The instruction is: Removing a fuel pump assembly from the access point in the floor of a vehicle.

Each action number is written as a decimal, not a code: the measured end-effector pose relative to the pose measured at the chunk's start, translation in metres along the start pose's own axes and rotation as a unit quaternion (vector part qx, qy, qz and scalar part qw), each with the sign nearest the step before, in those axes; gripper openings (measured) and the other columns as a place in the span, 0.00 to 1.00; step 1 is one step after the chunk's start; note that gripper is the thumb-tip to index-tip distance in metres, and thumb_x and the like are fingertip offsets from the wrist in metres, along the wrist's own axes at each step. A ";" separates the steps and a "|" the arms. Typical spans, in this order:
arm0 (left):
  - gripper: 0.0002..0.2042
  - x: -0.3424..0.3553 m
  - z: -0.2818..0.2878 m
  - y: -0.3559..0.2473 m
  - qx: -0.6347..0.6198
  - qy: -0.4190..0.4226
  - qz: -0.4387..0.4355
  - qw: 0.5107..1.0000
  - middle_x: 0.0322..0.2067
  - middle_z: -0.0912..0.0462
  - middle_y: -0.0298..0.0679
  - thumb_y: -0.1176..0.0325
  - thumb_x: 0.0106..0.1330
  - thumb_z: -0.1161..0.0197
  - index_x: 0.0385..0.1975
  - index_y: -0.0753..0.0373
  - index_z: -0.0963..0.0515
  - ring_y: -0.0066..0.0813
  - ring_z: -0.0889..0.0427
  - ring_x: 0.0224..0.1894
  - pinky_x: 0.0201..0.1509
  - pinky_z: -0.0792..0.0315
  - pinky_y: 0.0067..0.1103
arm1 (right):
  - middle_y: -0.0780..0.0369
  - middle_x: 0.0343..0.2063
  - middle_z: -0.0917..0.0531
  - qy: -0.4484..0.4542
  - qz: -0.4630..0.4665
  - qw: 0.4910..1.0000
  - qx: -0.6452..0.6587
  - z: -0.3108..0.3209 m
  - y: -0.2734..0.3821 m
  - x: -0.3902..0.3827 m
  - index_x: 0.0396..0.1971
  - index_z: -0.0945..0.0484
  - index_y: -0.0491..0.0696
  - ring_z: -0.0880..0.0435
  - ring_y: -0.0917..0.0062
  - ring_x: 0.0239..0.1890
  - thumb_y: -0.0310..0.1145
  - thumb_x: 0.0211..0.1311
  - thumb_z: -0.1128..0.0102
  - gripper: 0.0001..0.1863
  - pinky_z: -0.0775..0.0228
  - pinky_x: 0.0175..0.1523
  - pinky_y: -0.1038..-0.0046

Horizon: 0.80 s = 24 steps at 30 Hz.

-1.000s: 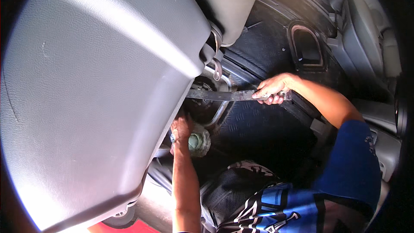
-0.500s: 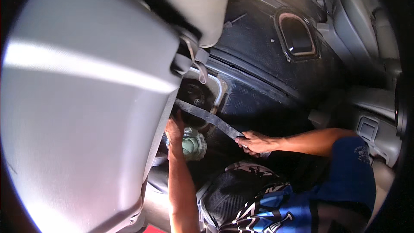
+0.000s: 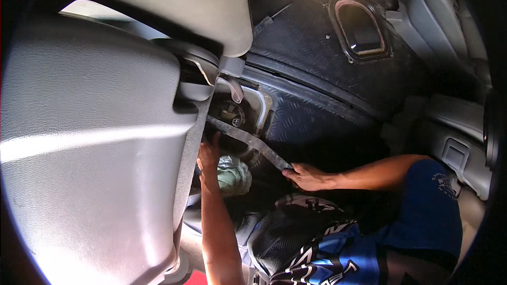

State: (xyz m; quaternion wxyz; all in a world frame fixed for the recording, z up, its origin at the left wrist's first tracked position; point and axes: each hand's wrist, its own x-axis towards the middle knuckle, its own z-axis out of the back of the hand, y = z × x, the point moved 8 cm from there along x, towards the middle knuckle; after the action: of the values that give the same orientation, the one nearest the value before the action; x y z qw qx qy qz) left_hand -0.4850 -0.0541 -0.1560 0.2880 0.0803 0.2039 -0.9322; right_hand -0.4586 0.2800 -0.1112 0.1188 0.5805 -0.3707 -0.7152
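Observation:
A flat, grey metal strip [image 3: 248, 138], slightly bent and worn, slants across an oval opening in the dark floor. My right hand [image 3: 309, 176] grips its right end between thumb and fingers. The strip's far left end runs behind the edge of the grey seat and is hidden. My left hand [image 3: 209, 152] reaches in beside that seat, just below the strip, with a finger stretched upward and apart; its other fingers are in shadow. Below the strip, next to my left wrist, lies a crumpled pale green cloth [image 3: 233, 175]. Inside the opening shows a round black part [image 3: 235, 121].
The large grey seat [image 3: 100, 179] fills the left side, with another seat part [image 3: 174, 8] above. A loop strap [image 3: 236, 91] hangs over the opening's rim [image 3: 265, 108]. Farther off are a second oval opening [image 3: 364, 26] and a screwdriver-like tool [image 3: 269, 20].
The view has shifted slightly, showing more of the gap between the seats. My right hand's hold has shifted: strip no longer shows past its palm. My left hand remains beside the seat.

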 end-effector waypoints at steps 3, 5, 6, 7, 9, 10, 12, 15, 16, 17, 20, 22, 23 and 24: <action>0.37 0.003 0.006 -0.014 -0.045 0.006 -0.047 0.998 0.65 0.33 0.64 0.45 0.69 0.40 0.66 0.73 0.35 0.61 0.35 0.68 0.73 0.40 0.39 | 0.53 0.25 0.21 0.006 0.011 1.000 0.020 -0.002 0.002 -0.001 0.47 0.28 0.35 0.20 0.65 0.29 0.45 0.79 0.56 0.23 0.30 0.40 0.59; 0.39 0.010 0.011 -0.024 -0.073 0.006 -0.109 0.991 0.66 0.33 0.62 0.42 0.67 0.39 0.68 0.68 0.36 0.62 0.35 0.68 0.73 0.41 0.41 | 0.52 0.27 0.20 -0.002 0.004 1.000 0.025 -0.004 -0.001 0.000 0.47 0.28 0.35 0.20 0.64 0.32 0.47 0.79 0.56 0.25 0.30 0.42 0.59; 0.41 0.012 0.009 -0.025 -0.073 0.024 -0.121 0.990 0.67 0.34 0.60 0.40 0.65 0.39 0.70 0.64 0.37 0.62 0.35 0.69 0.73 0.42 0.43 | 0.51 0.30 0.20 0.010 0.006 0.999 0.031 -0.009 -0.003 0.001 0.48 0.28 0.34 0.20 0.64 0.35 0.50 0.79 0.57 0.27 0.29 0.43 0.59; 0.41 0.013 0.011 -0.029 -0.088 0.009 -0.164 0.982 0.67 0.34 0.60 0.40 0.65 0.39 0.70 0.64 0.37 0.62 0.35 0.69 0.73 0.42 0.43 | 0.51 0.30 0.20 -0.003 0.004 0.999 0.034 -0.010 -0.004 0.002 0.48 0.28 0.34 0.20 0.64 0.35 0.50 0.79 0.57 0.27 0.29 0.43 0.59; 0.41 0.017 0.010 -0.023 0.054 -0.055 -0.151 0.986 0.68 0.35 0.60 0.40 0.65 0.38 0.70 0.64 0.37 0.62 0.36 0.70 0.74 0.44 0.43 | 0.50 0.34 0.20 -0.002 -0.037 0.999 -0.011 -0.014 -0.013 0.005 0.48 0.28 0.34 0.20 0.64 0.38 0.54 0.78 0.57 0.31 0.30 0.44 0.60; 0.41 0.019 0.003 -0.019 0.050 -0.047 -0.152 0.986 0.69 0.36 0.60 0.41 0.65 0.38 0.70 0.64 0.37 0.62 0.37 0.70 0.75 0.45 0.44 | 0.55 0.32 0.23 0.007 -0.023 1.000 -0.004 -0.016 -0.011 0.006 0.49 0.28 0.38 0.23 0.68 0.36 0.58 0.77 0.57 0.32 0.30 0.43 0.63; 0.40 0.027 -0.020 -0.002 0.019 0.026 -0.093 0.995 0.71 0.39 0.59 0.38 0.66 0.40 0.70 0.64 0.36 0.60 0.42 0.73 0.77 0.50 0.43 | 0.58 0.30 0.26 0.011 -0.035 0.999 0.034 -0.020 -0.012 0.005 0.49 0.27 0.41 0.24 0.70 0.34 0.59 0.76 0.56 0.31 0.30 0.42 0.65; 0.41 0.034 -0.042 0.012 -0.018 0.060 -0.073 0.995 0.72 0.42 0.60 0.37 0.67 0.41 0.71 0.63 0.37 0.60 0.45 0.74 0.78 0.52 0.43 | 0.66 0.25 0.34 0.037 -0.052 0.993 0.104 -0.025 -0.008 -0.002 0.45 0.28 0.50 0.30 0.76 0.31 0.63 0.75 0.57 0.28 0.32 0.38 0.69; 0.44 0.036 -0.053 0.008 0.010 0.110 -0.116 0.987 0.73 0.46 0.61 0.43 0.66 0.37 0.72 0.69 0.44 0.61 0.52 0.76 0.78 0.58 0.45 | 0.67 0.25 0.35 0.049 -0.091 0.983 0.154 -0.027 -0.012 -0.004 0.43 0.29 0.50 0.31 0.78 0.28 0.63 0.75 0.57 0.28 0.33 0.34 0.70; 0.44 0.035 -0.051 0.006 -0.016 0.080 -0.144 0.986 0.73 0.46 0.61 0.43 0.66 0.37 0.72 0.69 0.44 0.61 0.52 0.76 0.78 0.58 0.45 | 0.69 0.24 0.35 0.071 -0.121 0.969 0.203 -0.031 -0.013 -0.008 0.40 0.30 0.51 0.33 0.80 0.26 0.64 0.75 0.58 0.28 0.34 0.31 0.72; 0.40 0.034 -0.037 0.007 -0.021 -0.052 -0.135 0.989 0.70 0.40 0.62 0.41 0.67 0.39 0.69 0.69 0.36 0.63 0.45 0.73 0.77 0.54 0.46 | 0.75 0.19 0.38 0.140 -0.152 0.938 0.279 -0.025 -0.011 -0.015 0.40 0.30 0.51 0.38 0.87 0.16 0.65 0.74 0.60 0.29 0.41 0.19 0.78; 0.33 0.028 -0.031 0.002 -0.014 -0.089 -0.178 0.980 0.66 0.33 0.61 0.48 0.68 0.38 0.64 0.68 0.30 0.63 0.37 0.70 0.75 0.48 0.47 | 0.76 0.18 0.37 0.167 -0.154 0.932 0.283 -0.013 -0.011 -0.016 0.39 0.30 0.52 0.38 0.89 0.15 0.64 0.75 0.61 0.28 0.42 0.18 0.80; 0.30 0.024 -0.027 0.001 -0.011 -0.102 -0.190 0.976 0.65 0.30 0.61 0.51 0.69 0.38 0.63 0.67 0.28 0.63 0.35 0.68 0.75 0.46 0.47 | 0.76 0.17 0.38 0.166 -0.154 0.930 0.289 -0.007 -0.011 -0.014 0.39 0.30 0.51 0.39 0.90 0.15 0.63 0.75 0.60 0.27 0.42 0.17 0.81; 0.25 0.019 -0.023 0.000 0.044 -0.129 -0.202 0.970 0.63 0.28 0.60 0.57 0.68 0.39 0.60 0.67 0.25 0.62 0.32 0.66 0.73 0.43 0.47 | 0.75 0.17 0.38 0.164 -0.152 0.931 0.289 -0.001 -0.010 -0.014 0.39 0.30 0.51 0.39 0.90 0.14 0.62 0.76 0.60 0.27 0.43 0.17 0.81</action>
State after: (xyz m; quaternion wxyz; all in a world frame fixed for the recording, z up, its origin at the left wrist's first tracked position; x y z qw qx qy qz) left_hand -0.4996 -0.0540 -0.1817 0.1142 -0.0707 0.1358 -0.9816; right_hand -0.4506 0.2947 -0.1077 -0.1046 0.7480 -0.4442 -0.4819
